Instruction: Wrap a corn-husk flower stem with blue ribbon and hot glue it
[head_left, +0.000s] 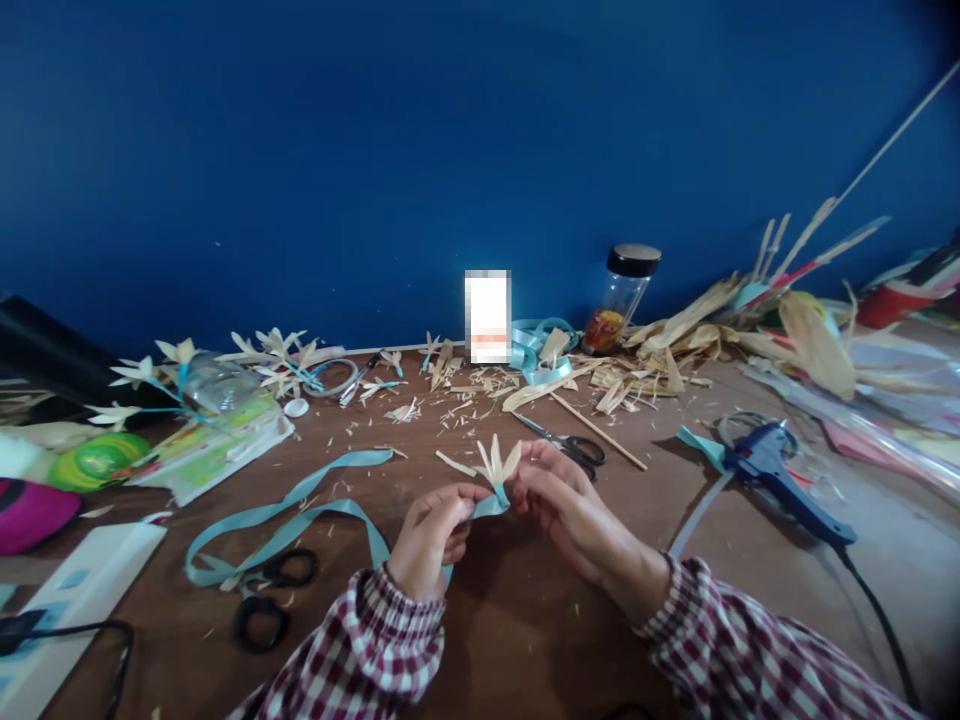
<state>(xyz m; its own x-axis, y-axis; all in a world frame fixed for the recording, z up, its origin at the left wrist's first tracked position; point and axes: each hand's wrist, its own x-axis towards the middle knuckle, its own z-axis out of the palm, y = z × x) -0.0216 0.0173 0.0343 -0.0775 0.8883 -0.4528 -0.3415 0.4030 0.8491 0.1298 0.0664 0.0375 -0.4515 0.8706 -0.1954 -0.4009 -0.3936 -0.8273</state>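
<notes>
My left hand (433, 538) is closed in a pinch on a light blue ribbon (300, 510), which trails off to the left across the brown table (525, 620). My right hand (564, 508) is closed on a small flower of pale dried leaf strips (499, 462), held at its base. The ribbon's end wraps that base between my two hands. Both sleeves are red and white checked.
Black scissors (270, 595) lie at the left under the ribbon, a second pair (574, 445) behind my right hand. A blue glue gun (780, 475) is at the right. Finished leaf flowers (270, 355), husk scraps (675, 345), a black-lidded jar (622, 298) and a ribbon coil (536, 350) line the back.
</notes>
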